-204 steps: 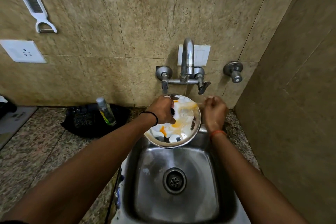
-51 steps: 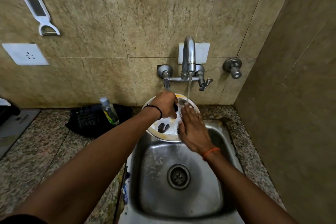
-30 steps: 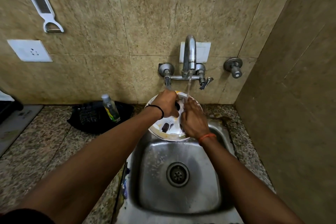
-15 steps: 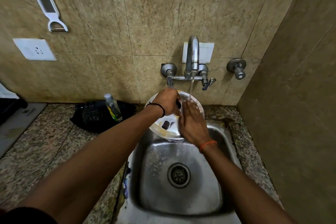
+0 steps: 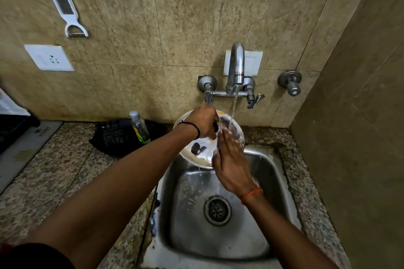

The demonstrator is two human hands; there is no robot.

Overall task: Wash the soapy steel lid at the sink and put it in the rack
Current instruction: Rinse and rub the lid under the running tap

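The round steel lid (image 5: 197, 152) is held tilted over the back of the steel sink (image 5: 271, 172), under a thin stream of water from the tap (image 5: 236, 65). My left hand (image 5: 204, 123) grips the lid's black knob at its centre. My right hand (image 5: 231, 160) lies flat, fingers together, against the lid's right side, where the water lands. White foam and a little yellow residue cling to the lid's rim. Water drips from its lower edge into the basin. No rack is in view.
A small clear bottle (image 5: 140, 126) stands on a black object (image 5: 113, 140) on the granite counter, left of the sink. A white peeler (image 5: 63, 4) and a socket (image 5: 49, 58) are on the tiled wall. A side wall closes in on the right. A separate valve (image 5: 290, 83) sticks out.
The tap was turned on and my right hand came onto the lid. Most of the foam and orange residue has washed off. Over the last second my right hand slid down the lid's right side.
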